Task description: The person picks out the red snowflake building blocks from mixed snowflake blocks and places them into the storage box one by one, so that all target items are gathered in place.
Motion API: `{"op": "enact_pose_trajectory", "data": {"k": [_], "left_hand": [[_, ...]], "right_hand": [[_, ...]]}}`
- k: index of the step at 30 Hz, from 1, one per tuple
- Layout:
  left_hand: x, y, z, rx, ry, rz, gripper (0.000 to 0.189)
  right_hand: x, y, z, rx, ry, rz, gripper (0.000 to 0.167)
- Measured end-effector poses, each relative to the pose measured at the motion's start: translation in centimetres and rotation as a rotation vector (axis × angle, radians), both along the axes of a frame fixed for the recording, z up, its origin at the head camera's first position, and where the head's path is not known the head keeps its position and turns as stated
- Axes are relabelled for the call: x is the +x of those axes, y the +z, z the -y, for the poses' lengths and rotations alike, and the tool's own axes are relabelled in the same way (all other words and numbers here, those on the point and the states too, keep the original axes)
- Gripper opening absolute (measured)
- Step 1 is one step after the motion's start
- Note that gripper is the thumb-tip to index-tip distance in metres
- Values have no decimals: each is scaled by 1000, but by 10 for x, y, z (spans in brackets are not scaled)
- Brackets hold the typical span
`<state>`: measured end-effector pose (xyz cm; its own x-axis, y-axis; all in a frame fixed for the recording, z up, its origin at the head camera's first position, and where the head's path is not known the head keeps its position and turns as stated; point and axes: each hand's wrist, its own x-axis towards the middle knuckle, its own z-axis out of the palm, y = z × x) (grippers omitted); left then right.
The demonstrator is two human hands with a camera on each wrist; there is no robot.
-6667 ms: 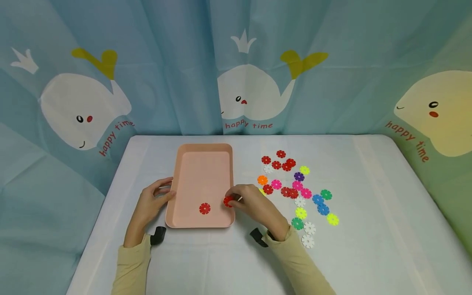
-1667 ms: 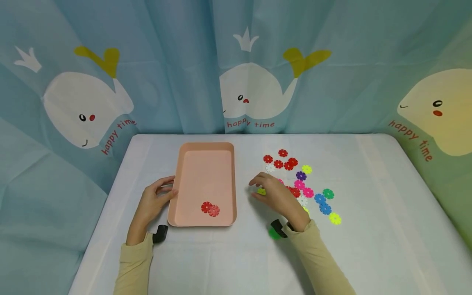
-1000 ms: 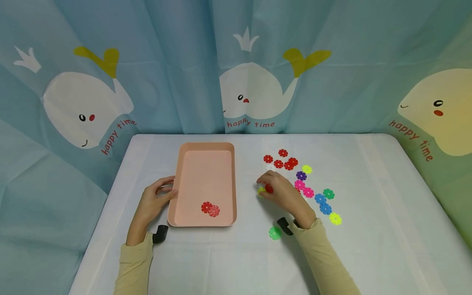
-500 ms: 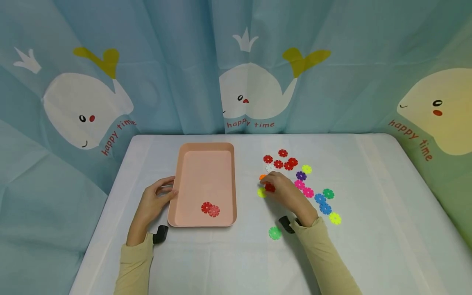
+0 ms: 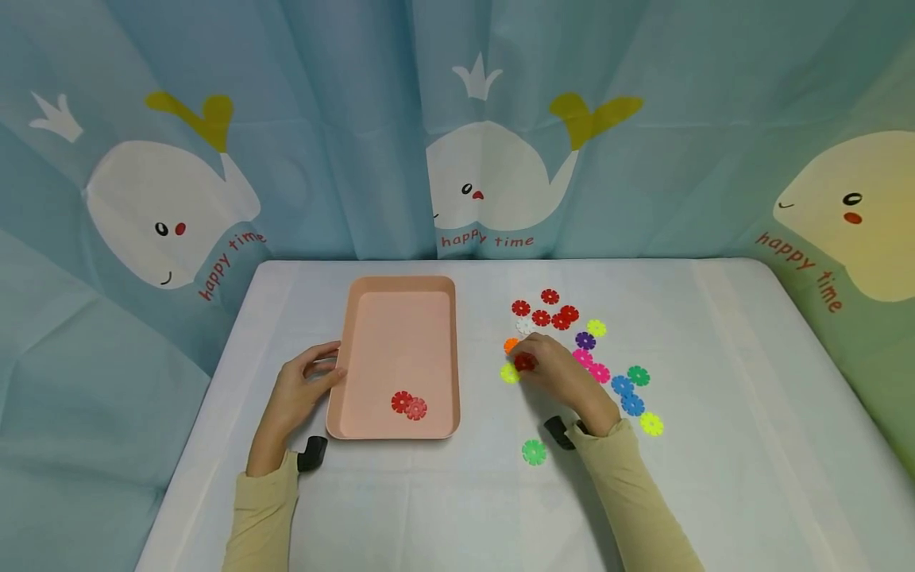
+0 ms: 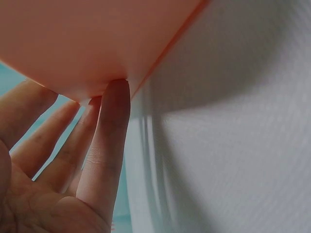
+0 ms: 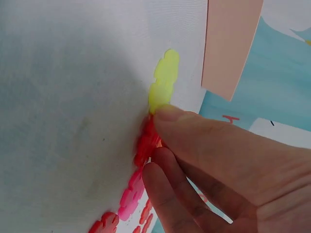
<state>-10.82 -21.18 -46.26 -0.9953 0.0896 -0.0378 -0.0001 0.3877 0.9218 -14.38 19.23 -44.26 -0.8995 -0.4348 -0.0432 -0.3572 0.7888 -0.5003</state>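
Observation:
In the head view my left hand [image 5: 300, 393] rests against the left side of the pink tray [image 5: 400, 334]. The left wrist view has the straight fingers [image 6: 104, 145] touching the tray's wall [image 6: 107, 48]. My right hand [image 5: 561, 373] is right of the tray, with thumb and fingers pinching a red snowflake disc [image 5: 525, 361]. In the right wrist view this red disc [image 7: 147, 141] is low at the table, between a yellow disc [image 7: 164, 80] and a pink one [image 7: 131, 196]. A red disc [image 5: 400, 401] and a paler red disc [image 5: 417, 409] overlap inside the tray.
Around my right hand lie several red discs [image 5: 541, 318], a white [image 5: 525, 326], an orange [image 5: 511, 345] and a purple one [image 5: 585, 340]. Farther right are blue discs [image 5: 632, 405]. A light green disc [image 5: 534, 453] lies nearer the front. My right arm hides part of the table.
My right hand has gone from the tray's right edge to the scattered discs, and now pinches a red one. The tray holds a second disc beside the first. My left hand stays put.

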Motion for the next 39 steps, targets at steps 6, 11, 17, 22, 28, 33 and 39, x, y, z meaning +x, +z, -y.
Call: {"op": "enact_pose_trajectory", "data": {"k": [6,11,17,22,28,33,39], "left_hand": [[0,-1,1,-2,-1,2,54],[-1,-1,0,-2,0,4,54],[-1,-1,-1,11,-3,-6,52],[-1,-2,0,20,-5,-13,51],[-1,-2,0,23,-3,-11,51],[-1,-2,0,23,-2,-13,51],[0,-3,0,19,-6,-22,51]], "right_hand": [[-2,-2,-1,-5,-10,-6,28],[-2,-3,-2,0,-16,-5,27],[-2,-4,-1,19,-7,-40,26],[-1,-4,-1,22,-21,-50,25],[-1,-3,-1,15,-27,-11,24],[0,-2,-2,21,-44,24,22],[1,-1,-2,12,-48,34,19]]}}
